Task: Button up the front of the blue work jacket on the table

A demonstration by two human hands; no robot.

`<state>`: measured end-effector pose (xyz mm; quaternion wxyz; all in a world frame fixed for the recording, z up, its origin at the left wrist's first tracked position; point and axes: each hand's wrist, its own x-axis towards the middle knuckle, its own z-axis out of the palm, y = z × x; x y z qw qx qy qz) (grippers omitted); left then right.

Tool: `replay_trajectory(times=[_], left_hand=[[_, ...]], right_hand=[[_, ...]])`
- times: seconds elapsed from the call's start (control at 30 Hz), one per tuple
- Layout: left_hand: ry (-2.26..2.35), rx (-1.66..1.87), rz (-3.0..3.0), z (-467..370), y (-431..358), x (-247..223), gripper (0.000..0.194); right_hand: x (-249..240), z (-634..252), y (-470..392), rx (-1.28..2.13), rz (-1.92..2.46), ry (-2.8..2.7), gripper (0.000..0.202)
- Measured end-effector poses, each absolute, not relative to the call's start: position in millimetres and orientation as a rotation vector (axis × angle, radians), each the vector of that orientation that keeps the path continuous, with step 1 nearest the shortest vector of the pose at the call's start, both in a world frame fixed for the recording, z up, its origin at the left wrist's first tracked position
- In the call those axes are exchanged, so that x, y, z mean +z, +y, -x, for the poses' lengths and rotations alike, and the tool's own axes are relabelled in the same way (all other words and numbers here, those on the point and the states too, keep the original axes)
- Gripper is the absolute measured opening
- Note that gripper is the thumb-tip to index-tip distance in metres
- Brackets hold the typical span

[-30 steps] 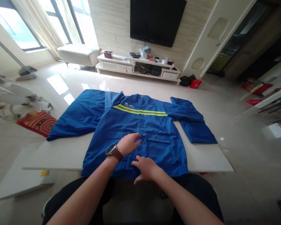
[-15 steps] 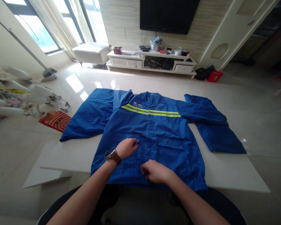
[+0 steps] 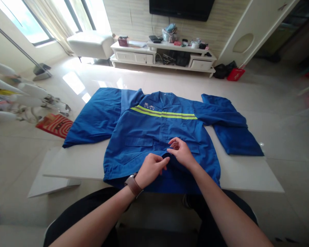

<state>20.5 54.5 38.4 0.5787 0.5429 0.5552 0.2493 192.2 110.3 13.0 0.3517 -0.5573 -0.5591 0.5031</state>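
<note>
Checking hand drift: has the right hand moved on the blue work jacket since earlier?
Yes. The right hand went from the blue work jacket's hem up toward its pockets.

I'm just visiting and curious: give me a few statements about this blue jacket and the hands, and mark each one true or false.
1. The blue work jacket with a yellow-green reflective stripe lies spread on the white table. True.
2. The left hand wears a brown-strapped wristwatch. True.
3. Both hands rest on the jacket's far sleeve. False: the left hand and right hand pinch cloth at the front opening, near the hem.
4. The jacket's stripe is red. False: it is yellow-green.
5. A white TV cabinet stands by the far wall. True.
</note>
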Motion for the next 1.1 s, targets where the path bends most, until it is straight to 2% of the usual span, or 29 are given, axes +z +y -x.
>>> replay_trajectory(times=[0.13, 0.27, 0.4, 0.57, 0.9, 1.1], left_hand=[[1.061, 0.725, -0.637, -43.3, 42.3, 25.8, 0.052], [1.105, 0.880, -0.381, -43.6, 53.1, 19.6, 0.044], [1.121, 0.913, -0.383, -38.0, 62.4, 18.2, 0.041], [1.166, 0.938, -0.527, -41.3, 59.7, 10.2, 0.050], [1.186, 0.838, -0.564, -41.6, 53.1, -8.0, 0.054], [1.192, 0.873, -0.461, -38.6, 60.1, -6.0, 0.050]], right_hand=[[19.0, -188.5, 107.3, 1.350, 1.396, -1.429, 0.035], [21.6, -188.0, 106.0, 1.416, 1.340, -1.528, 0.030], [16.3, -195.0, 108.8, 1.467, 1.370, -1.667, 0.017], [7.7, -201.4, 110.9, 1.399, 1.464, -1.810, 0.035], [5.3, -187.6, 99.2, 1.163, 1.534, -1.784, 0.033], [4.4, -187.1, 99.7, 1.189, 1.518, -1.713, 0.032]])
